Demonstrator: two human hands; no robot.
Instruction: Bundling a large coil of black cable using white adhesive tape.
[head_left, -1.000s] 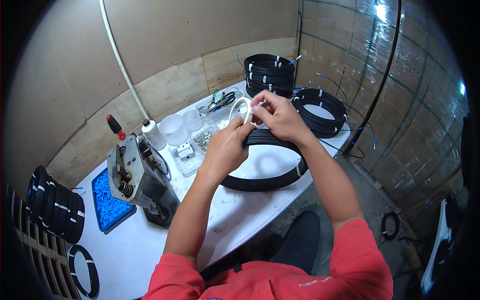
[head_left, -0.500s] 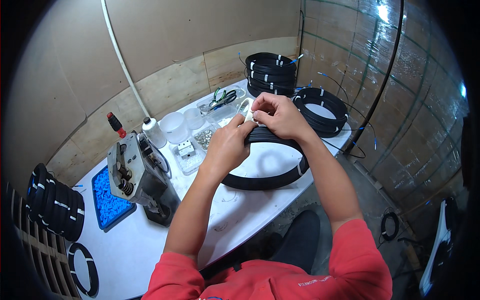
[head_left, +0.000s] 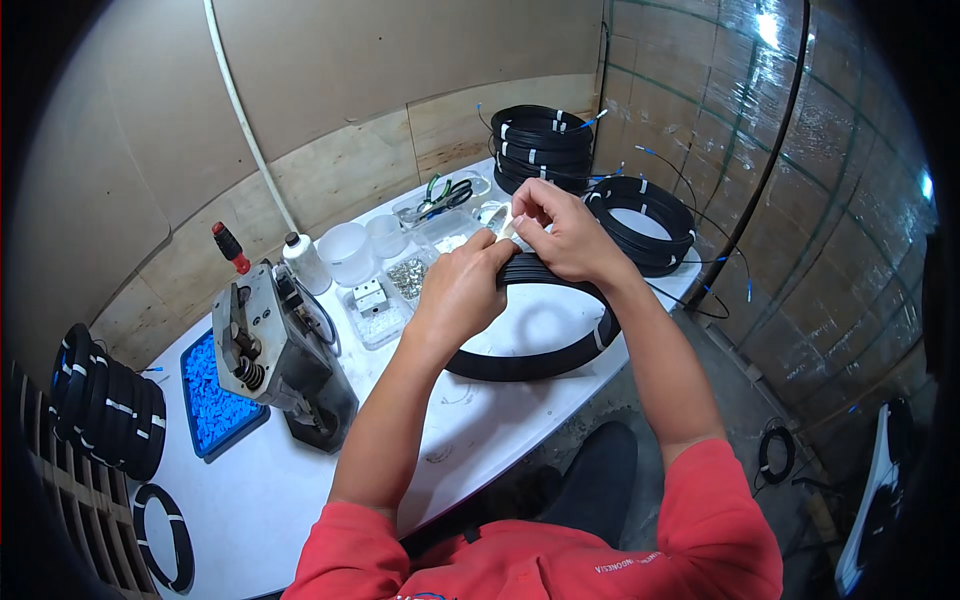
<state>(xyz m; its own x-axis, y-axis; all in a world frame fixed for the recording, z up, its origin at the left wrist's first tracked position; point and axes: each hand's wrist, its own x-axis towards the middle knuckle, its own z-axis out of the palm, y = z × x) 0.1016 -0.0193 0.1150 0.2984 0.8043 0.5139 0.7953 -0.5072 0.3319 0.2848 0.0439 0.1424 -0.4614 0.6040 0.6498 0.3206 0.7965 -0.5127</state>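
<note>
A coil of black cable [head_left: 530, 367] rests on the white table in front of me. At its far side my left hand [head_left: 462, 285] is closed round the bundled turns. My right hand [head_left: 562, 232] is closed in a pinch, thumb against fingers, on a pale white strip [head_left: 506, 224] that looks like tape. This strip stands up just above the coil, between the fingertips of both hands. Its lower part and the spot where it meets the cable are hidden by my fingers.
Left stands a metal press [head_left: 285, 350] beside a tray of blue pieces [head_left: 215, 395]. Beyond my left hand are clear containers [head_left: 372, 325], a white bottle [head_left: 305, 263] and pliers [head_left: 440, 195]. More cable coils sit at the back [head_left: 540, 150], right [head_left: 642, 225] and left [head_left: 110, 405].
Both hands have shifted slightly, the left one a little to the right. The white strip looks narrower and more upright between the fingers. The coil stays nearly in place.
</note>
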